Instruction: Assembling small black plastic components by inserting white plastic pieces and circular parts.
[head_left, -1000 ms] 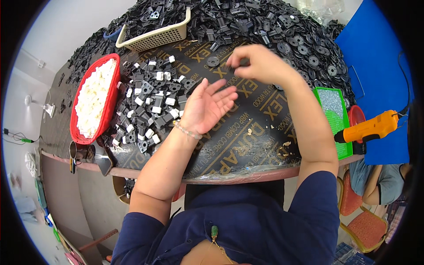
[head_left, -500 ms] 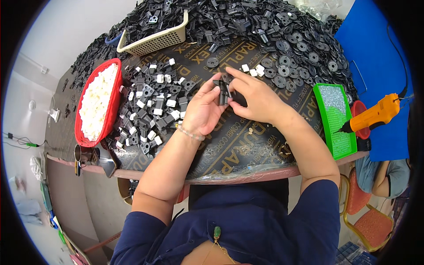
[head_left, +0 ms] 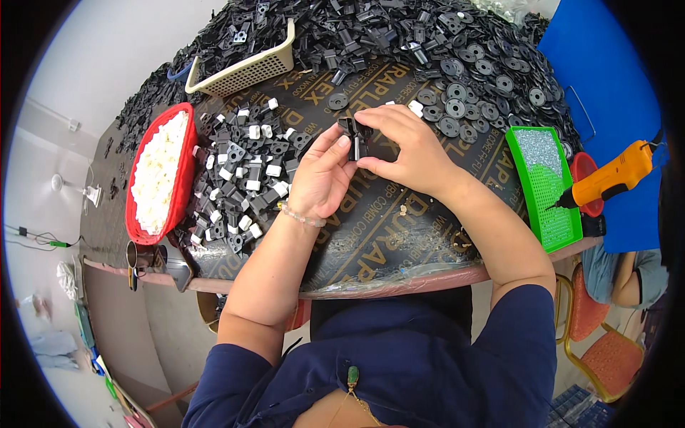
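Observation:
Between my two hands, above the middle of the table, is a small black plastic part (head_left: 358,146). My left hand (head_left: 327,171) grips its left side with thumb and fingers. On the other side, the fingers and thumb of my right hand (head_left: 407,146) pinch it; fingers cover some of its shape. Left of my left hand lies a heap of black plastic pieces with white blocks (head_left: 246,171) fitted to them. A few loose white blocks (head_left: 415,108) lie just beyond my right hand, next to black plastic discs (head_left: 457,107).
A red basket (head_left: 191,153) of white pieces stands at left. A cream basket (head_left: 246,73) sits by the large black heap (head_left: 357,36) at the back. On the right are a green tray (head_left: 531,214) of small metal pieces, an orange electric screwdriver (head_left: 614,178) and a red bowl (head_left: 586,178).
The black part has turned slightly between my hands. My right fingers have shifted a little to the left over it. The whole view has moved slightly.

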`<act>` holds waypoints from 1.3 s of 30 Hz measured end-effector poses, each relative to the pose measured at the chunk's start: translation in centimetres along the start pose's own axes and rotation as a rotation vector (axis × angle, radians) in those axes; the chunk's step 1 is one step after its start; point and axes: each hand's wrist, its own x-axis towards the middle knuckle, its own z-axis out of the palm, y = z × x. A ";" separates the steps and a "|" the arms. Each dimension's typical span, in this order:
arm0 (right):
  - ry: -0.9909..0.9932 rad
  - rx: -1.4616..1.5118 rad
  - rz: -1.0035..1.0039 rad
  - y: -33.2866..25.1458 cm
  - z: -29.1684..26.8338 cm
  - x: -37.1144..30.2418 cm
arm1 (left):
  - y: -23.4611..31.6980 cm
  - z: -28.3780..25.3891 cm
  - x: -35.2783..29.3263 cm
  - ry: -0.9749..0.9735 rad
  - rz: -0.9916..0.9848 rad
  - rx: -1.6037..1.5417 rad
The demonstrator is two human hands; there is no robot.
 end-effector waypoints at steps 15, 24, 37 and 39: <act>-0.014 -0.107 -0.057 -0.5 -0.5 0.3 | 0.0 1.1 -0.5 -0.046 -0.015 -0.024; -0.195 0.418 0.508 1.3 -2.1 0.6 | -0.6 1.1 -1.0 -0.024 0.147 0.782; -0.135 0.549 0.562 3.8 -1.5 1.1 | 0.4 1.0 -0.6 -0.025 0.088 0.823; 0.003 -0.060 0.389 5.4 -2.0 1.0 | 0.6 0.6 -0.4 0.013 0.048 0.467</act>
